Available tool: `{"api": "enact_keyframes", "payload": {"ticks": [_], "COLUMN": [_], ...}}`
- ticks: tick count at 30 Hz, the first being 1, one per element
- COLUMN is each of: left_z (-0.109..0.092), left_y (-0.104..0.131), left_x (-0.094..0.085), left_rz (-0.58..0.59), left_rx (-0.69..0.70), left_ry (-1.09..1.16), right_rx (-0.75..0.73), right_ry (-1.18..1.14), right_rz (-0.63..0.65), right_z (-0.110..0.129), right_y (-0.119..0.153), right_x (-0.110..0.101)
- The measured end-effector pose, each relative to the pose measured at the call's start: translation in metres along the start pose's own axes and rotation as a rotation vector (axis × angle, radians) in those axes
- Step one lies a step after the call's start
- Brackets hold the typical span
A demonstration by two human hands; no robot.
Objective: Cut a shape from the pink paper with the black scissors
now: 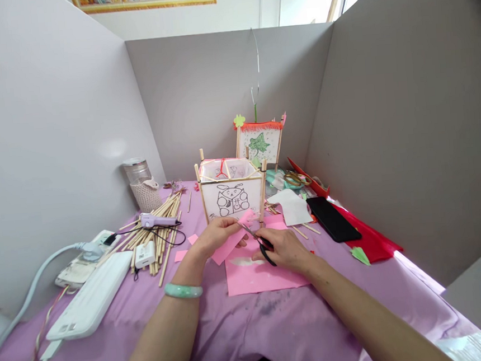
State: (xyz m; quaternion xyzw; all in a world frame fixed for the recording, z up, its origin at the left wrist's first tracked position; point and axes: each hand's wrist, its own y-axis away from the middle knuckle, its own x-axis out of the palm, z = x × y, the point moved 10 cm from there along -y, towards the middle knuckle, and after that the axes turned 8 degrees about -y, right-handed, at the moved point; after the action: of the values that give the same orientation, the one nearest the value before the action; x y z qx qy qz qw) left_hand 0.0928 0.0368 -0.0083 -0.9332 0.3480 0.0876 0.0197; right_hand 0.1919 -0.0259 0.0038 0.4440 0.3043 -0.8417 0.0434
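1. Nearest the camera, 2 bare forearms reach forward over a lilac cloth-covered table [245, 326]; the left wrist wears a pale green jade bangle [183, 290].
2. The left hand [218, 236] has its fingers closed in a pinch on a strip of pink paper [233, 242], holding it just above the table.
3. The right hand [284, 249] has its fingers curled through the handles of black-handled scissors [259, 244], gripping them; the blades point up and left and meet the pink strip's edge.
4. Under both hands lies a flat pink paper sheet [261, 277] on the cloth, with small pink scraps [181, 255] to its left.
5. Just behind the hands stands a square paper lantern with a wooden stick frame and a black cartoon drawing [232, 195]; behind that stands a second lantern with a green leaf picture and red fringe [259, 142].
6. Left of the hands lies a heap of thin wooden sticks [161, 232], with a lilac glue gun [157, 220] on top and a white power strip [93, 297] closer in.
7. To the right lie a black phone [333, 218] and red paper [370, 242].
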Motion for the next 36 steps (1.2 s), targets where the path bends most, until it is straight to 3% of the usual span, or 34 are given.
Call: {"api": "enact_keyframes", "payload": {"ticks": [6,36], "left_z": [-0.0057,-0.0061], "left_y": [0.0027,0.0056], "left_x": [-0.0053,-0.0025], "left_rz": [-0.065,-0.026], "left_rx": [-0.003,-0.004], "left_ry": [0.014,0.031], "right_rx": [-0.007,0.022], "right_ry": [0.015,0.103], "right_rz": [-0.003,-0.022], "right_z": [0.0003,-0.006], "right_y": [0.0008,0.0006], "right_x": [-0.0004,-0.0024]}}
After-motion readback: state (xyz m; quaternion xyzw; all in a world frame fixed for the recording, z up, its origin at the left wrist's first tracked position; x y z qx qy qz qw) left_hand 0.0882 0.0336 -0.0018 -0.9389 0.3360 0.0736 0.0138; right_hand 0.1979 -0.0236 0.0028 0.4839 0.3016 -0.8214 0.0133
